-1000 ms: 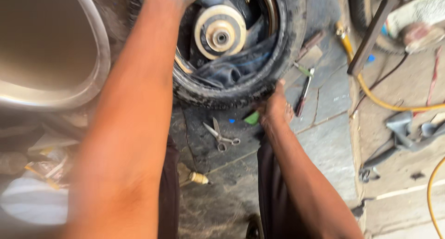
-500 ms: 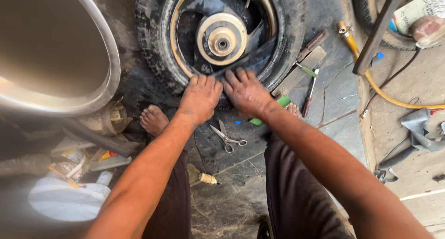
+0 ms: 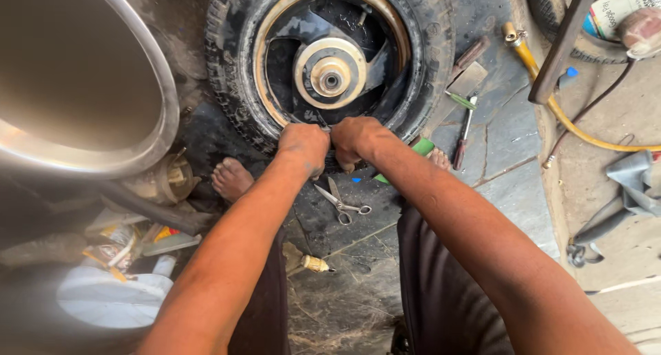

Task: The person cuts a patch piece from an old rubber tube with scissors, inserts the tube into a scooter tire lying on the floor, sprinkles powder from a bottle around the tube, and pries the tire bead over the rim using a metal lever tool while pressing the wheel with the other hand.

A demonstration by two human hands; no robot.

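At the near rim, left hand [image 3: 301, 143] and right hand [image 3: 354, 138] clench the tyre [image 3: 227, 86] bead; fingers risk pinching if the grip slips.

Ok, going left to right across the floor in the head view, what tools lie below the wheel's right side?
Steel scissors with open blades → green flat handle poking out beside the right forearm → dark-handled screwdriver → yellow hose with a brass end.

One tyre [image 3: 434, 59], one scissors [image 3: 341, 202], two screwdrivers [image 3: 463, 138], two bare feet [image 3: 231, 178]
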